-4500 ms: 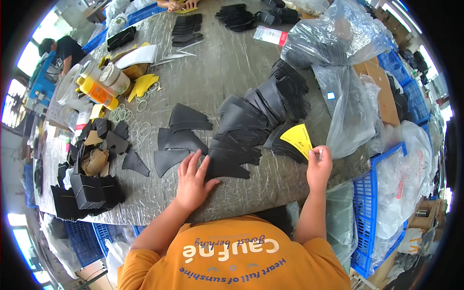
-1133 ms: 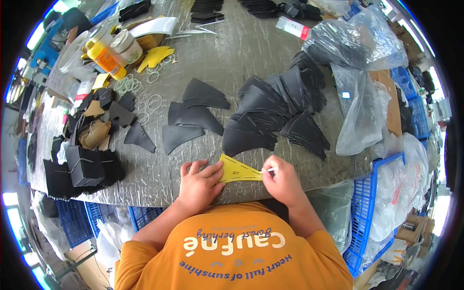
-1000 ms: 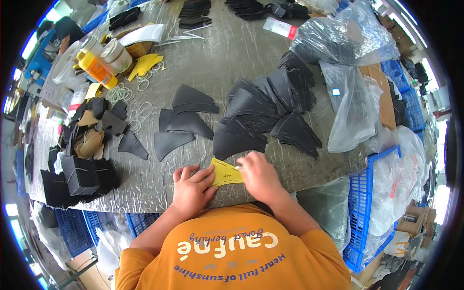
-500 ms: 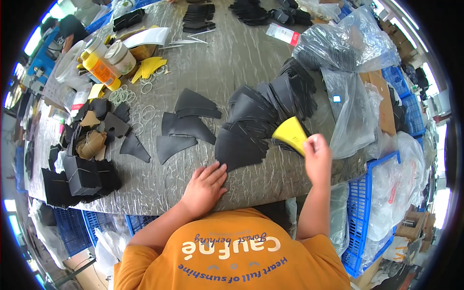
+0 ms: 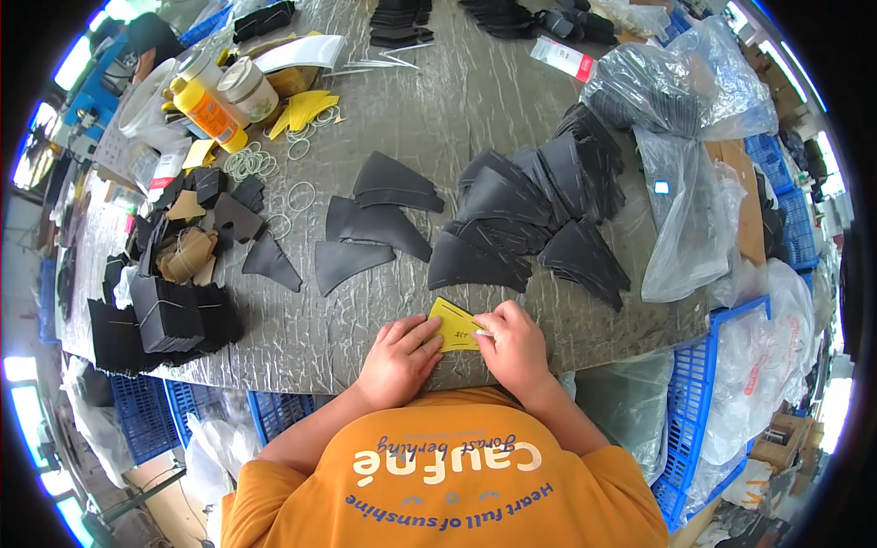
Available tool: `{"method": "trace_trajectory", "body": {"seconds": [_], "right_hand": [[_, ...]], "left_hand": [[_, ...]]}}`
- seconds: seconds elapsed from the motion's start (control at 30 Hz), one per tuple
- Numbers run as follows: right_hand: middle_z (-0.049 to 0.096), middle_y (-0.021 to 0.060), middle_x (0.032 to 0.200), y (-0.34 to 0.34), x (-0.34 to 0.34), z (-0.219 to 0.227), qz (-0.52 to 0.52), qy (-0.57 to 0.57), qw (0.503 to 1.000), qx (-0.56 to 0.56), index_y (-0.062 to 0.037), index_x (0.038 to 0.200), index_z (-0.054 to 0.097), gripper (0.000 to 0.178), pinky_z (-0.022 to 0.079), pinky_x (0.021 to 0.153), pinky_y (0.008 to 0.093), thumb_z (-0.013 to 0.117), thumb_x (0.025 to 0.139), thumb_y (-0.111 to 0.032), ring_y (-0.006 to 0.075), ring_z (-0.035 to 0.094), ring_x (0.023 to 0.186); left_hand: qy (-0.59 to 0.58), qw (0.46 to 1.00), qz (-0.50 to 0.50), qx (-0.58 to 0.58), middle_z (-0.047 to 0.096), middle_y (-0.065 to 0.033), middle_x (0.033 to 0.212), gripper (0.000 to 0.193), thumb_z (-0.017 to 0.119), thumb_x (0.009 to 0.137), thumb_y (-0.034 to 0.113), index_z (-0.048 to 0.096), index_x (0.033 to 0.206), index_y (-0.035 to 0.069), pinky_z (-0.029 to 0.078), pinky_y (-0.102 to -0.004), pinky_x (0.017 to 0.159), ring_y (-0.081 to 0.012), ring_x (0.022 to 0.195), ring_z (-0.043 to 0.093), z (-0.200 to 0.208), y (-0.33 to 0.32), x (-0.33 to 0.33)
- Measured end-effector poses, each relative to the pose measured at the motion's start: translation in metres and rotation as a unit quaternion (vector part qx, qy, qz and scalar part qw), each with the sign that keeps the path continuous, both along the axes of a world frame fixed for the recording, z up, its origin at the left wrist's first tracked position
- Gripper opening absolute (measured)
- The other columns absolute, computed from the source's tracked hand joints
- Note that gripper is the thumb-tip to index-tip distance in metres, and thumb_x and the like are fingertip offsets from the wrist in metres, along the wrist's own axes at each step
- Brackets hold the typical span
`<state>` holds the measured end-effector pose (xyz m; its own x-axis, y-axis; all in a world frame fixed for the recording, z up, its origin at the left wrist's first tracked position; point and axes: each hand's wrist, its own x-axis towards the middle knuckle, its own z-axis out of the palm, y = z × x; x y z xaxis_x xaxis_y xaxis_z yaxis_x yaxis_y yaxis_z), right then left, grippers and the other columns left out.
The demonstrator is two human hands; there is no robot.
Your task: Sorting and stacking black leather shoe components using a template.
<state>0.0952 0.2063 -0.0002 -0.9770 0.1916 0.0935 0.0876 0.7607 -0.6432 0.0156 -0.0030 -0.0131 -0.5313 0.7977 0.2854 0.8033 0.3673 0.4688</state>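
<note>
Near the table's front edge lies a yellow flared template with slots and a handwritten mark, and a thin dark edge shows along its upper side. My left hand presses on its left side, fingers together and slightly bent. At its right side my right hand is closed in a pinch. A small pale tip shows at those fingers; the rest of what they hold is hidden. Just beyond are overlapping black curved pieces, with a small stack to their right and several looser black pieces to their left.
Rubber bands, a yellow-orange bottle and a lidded jar stand at the back left. Banded black blocks sit at the left edge. Clear plastic bags lie at the right, above a blue crate.
The yellow template has come from the right pile to the table's front, flat between my hands. My right hand moved left and nearer; my left hand now rests on the template instead of black pieces.
</note>
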Motion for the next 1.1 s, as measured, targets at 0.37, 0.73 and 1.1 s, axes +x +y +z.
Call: {"method": "trace_trajectory", "body": {"seconds": [0.37,0.73,1.1], "right_hand": [[0.056,0.0077,0.101,0.004,0.004,0.008,0.062,-0.007,0.997,0.044,-0.0050,0.112,0.068,0.045,0.053,0.081,0.0408,0.083,0.072,-0.022,0.0285,0.055,0.099],[0.061,0.0174,0.085,0.000,-0.009,0.031,0.068,0.054,0.976,-0.198,-0.0019,0.089,0.059,0.006,0.050,0.069,0.0400,0.063,0.093,-0.006,0.0370,0.062,0.075],[0.065,0.0182,0.081,-0.021,-0.010,0.009,0.142,0.022,0.950,-0.277,-0.0020,0.089,0.061,0.008,0.051,0.067,0.0403,0.069,0.089,-0.006,0.0358,0.065,0.076]], "left_hand": [[-0.017,0.999,0.012,0.025,0.066,-0.0082,0.124,0.033,0.078,0.073,0.008,0.072,0.105,0.006,0.048,-0.0430,0.092,-0.0289,0.112,0.060,0.001,0.004,-0.001],[-0.006,0.997,0.038,-0.068,0.065,0.0050,0.128,0.035,0.081,0.072,0.021,0.074,0.106,0.016,0.040,-0.0463,0.097,-0.0280,0.116,0.056,0.015,-0.001,-0.004],[-0.033,0.995,0.049,-0.075,0.065,0.0078,0.131,0.035,0.077,0.079,0.029,0.075,0.112,0.019,0.037,-0.0484,0.100,-0.0253,0.121,0.053,0.011,-0.001,-0.003]]}}
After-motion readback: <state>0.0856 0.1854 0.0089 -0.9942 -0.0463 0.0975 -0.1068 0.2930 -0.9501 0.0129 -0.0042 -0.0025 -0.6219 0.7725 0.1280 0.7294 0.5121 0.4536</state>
